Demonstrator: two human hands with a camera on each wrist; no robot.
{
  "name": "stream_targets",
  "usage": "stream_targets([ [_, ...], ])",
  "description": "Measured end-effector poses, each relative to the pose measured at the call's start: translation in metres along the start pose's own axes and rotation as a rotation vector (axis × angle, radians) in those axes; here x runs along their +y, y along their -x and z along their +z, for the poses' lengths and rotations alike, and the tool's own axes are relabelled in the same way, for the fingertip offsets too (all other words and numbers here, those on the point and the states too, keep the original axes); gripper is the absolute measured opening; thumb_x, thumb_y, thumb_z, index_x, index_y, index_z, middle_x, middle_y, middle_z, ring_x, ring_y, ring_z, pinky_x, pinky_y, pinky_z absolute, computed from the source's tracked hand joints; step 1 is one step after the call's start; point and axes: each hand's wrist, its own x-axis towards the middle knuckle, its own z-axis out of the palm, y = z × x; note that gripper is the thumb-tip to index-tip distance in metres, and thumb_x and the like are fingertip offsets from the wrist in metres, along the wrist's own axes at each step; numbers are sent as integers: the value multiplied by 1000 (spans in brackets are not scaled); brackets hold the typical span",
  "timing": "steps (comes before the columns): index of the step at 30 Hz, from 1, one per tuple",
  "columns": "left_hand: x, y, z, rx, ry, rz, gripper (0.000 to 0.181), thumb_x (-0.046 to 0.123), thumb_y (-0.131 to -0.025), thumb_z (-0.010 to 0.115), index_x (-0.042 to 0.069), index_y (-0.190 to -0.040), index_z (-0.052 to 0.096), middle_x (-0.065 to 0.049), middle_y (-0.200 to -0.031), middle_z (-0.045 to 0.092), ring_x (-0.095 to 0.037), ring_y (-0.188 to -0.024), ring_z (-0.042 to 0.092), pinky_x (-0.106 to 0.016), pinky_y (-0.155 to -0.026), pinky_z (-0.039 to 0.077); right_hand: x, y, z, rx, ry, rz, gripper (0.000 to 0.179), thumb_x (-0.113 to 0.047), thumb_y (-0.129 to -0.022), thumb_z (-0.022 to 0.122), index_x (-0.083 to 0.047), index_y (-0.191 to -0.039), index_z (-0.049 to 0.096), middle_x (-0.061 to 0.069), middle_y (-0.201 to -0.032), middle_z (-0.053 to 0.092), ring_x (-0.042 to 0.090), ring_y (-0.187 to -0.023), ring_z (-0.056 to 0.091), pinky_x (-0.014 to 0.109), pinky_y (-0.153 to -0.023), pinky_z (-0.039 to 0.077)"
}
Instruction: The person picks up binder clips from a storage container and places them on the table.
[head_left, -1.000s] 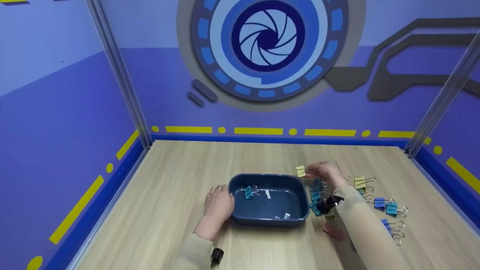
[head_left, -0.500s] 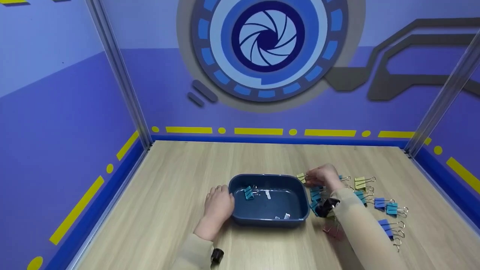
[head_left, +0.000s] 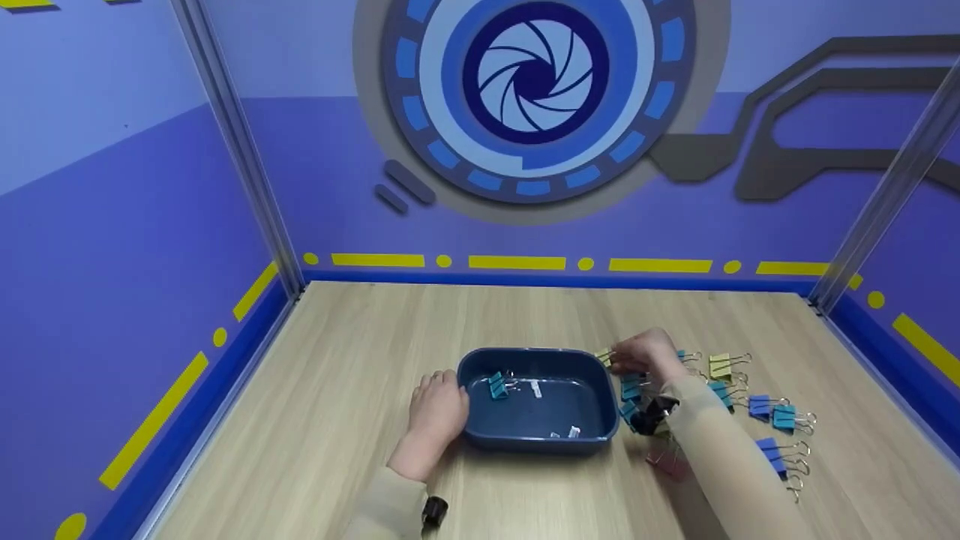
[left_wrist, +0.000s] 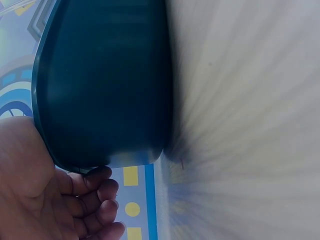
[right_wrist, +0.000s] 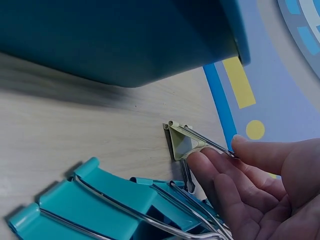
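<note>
A dark blue plastic bin [head_left: 536,445] stands mid-table, holding a teal binder clip [head_left: 498,385] and small white scraps. My left hand [head_left: 437,409] rests against the bin's left end; the left wrist view shows its fingers [left_wrist: 102,210] loosely bent beside the wall. Just past the bin's right rim, my right hand [head_left: 648,352] pinches the wire handle of a yellow binder clip [right_wrist: 182,142] between thumb and fingers. In the head view the bin's rim partly hides this clip. Teal binder clips [right_wrist: 95,200] lie close below the right hand.
Several binder clips lie loose on the right of the table, among them a yellow one [head_left: 720,366], a blue one [head_left: 759,406], a teal one [head_left: 784,417] and a red one [head_left: 666,461] partly under the right forearm. Printed panels [head_left: 480,232] wall the table's back and sides.
My right hand has come down slightly with the yellow binder clip, which has sunk behind the bin's right rim. The left hand and the bin have stayed put.
</note>
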Motion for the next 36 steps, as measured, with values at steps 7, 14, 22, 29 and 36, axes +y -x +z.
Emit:
stream_targets([
  [7, 0, -1, 1, -3, 5, -4, 29, 19, -98, 62, -4, -114, 66, -21, -109, 69, -38, -105, 62, -50, -87, 50, -2, 1, -2, -6, 10, 2, 28, -9, -96, 67, 12, -115, 68, 15, -89, 79, 25, -81, 78, 41, -83, 62],
  [14, -1, -2, 2, 2, 1, -5, 29, 19, -97, 62, -4, -114, 65, -21, -109, 69, -38, -106, 62, -50, -88, 50, -4, -1, -6, 3, 48, -32, 37, -15, -101, 60, 14, -125, 60, 18, -98, 78, 24, -86, 77, 42, -86, 61],
  [22, 0, 0, 0, -13, 8, -5, 31, 19, -98, 61, -5, -117, 65, -21, -110, 69, -38, -107, 61, -50, -89, 50, -10, 0, -6, 12, 107, -112, 55, -30, -110, 39, 11, -146, 45, 31, -148, 50, 38, -129, 62, 48, -110, 48],
  [29, 0, 1, -1, -9, 17, 0, 31, 19, -98, 60, -5, -117, 64, -21, -111, 69, -38, -107, 61, -51, -89, 50, -29, 10, 3, 17, 67, -229, 55, -30, -110, 38, 4, -153, 39, 28, -154, 45, 41, -143, 47, 51, -120, 35],
  [36, 0, 0, -1, -11, 11, 2, 30, 19, -98, 60, -5, -116, 65, -21, -110, 69, -38, -106, 62, -50, -88, 51, -49, 28, 25, -65, -2, -280, 55, -34, -110, 41, 4, -150, 44, 25, -149, 52, 37, -136, 56, 51, -117, 39],
])
